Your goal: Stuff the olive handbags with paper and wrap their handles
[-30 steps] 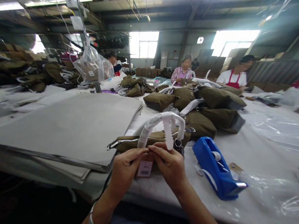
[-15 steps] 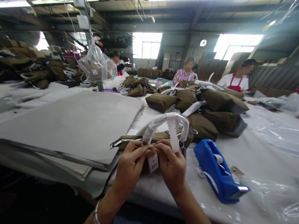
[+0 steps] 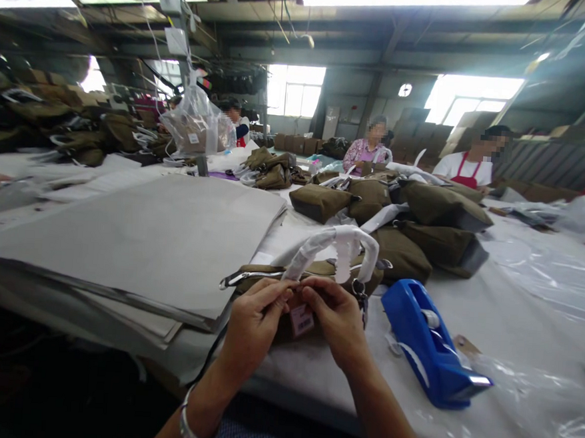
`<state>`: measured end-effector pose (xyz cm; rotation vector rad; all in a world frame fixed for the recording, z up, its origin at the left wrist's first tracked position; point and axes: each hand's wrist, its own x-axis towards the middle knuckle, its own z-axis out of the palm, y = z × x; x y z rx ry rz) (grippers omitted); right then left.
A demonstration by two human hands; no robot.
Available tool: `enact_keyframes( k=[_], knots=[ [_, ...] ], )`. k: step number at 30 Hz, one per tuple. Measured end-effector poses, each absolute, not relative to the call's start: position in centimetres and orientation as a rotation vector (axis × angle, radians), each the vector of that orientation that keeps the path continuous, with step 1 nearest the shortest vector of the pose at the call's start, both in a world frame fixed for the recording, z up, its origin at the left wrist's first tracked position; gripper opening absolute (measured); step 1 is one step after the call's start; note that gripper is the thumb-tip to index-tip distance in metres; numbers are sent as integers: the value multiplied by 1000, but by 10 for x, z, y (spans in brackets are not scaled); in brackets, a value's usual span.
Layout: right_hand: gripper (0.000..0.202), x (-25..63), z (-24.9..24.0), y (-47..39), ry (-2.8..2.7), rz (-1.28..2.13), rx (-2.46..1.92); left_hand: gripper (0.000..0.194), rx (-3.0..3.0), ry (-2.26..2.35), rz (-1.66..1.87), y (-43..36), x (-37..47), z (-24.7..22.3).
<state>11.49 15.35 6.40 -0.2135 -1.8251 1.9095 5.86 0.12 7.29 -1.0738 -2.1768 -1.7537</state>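
Observation:
An olive-brown handbag (image 3: pixel 325 268) with a silver zip stands on the table edge before me. Its handle (image 3: pixel 310 247) is wrapped in white padding, and a ragged white strip hangs from it. Against the bag's near side, a hang tag (image 3: pixel 301 318) with a barcode label shows between my hands. My left hand (image 3: pixel 254 320) pinches at the tag's top end, the fingertips closed. From the other side, my right hand (image 3: pixel 338 319) pinches at the same spot, its fingertips almost touching the left ones. The tag's cord is too small to make out.
To the right sits a blue tape dispenser (image 3: pixel 431 345), with clear plastic bags (image 3: pixel 535 396) beyond it. Large grey sheets (image 3: pixel 146 235) are stacked at left. More olive bags (image 3: pixel 413 214) lie piled behind. Several co-workers, one in a red apron (image 3: pixel 466 170), are across the table.
The view has shifted slightly, so things sit a little to the right. My right fingertips have come closer to my left ones at the tag's top.

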Motion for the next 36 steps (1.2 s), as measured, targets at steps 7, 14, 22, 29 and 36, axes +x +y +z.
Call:
enact_keyframes(
  k=[7,14,22,29,36],
  knots=[
    [22,117,68,148,-1748,2102,-218,29,-1050,-2166,-1728,-1,57,73],
    [25,117,65,146,-1453,2434,-213,15,-990,-2112,-1776,-2,57,80],
    [22,115,62,141,-1476,2332,-242,8,-850,-2160,-1876,-3,57,74],
    [23,115,64,138,-1558,2234,-301,11,-852,-2165,-1856,-1,58,76],
    [22,115,63,138,-1573,2170,-345,12,-878,-2159,-1792,1,57,76]
  ],
)
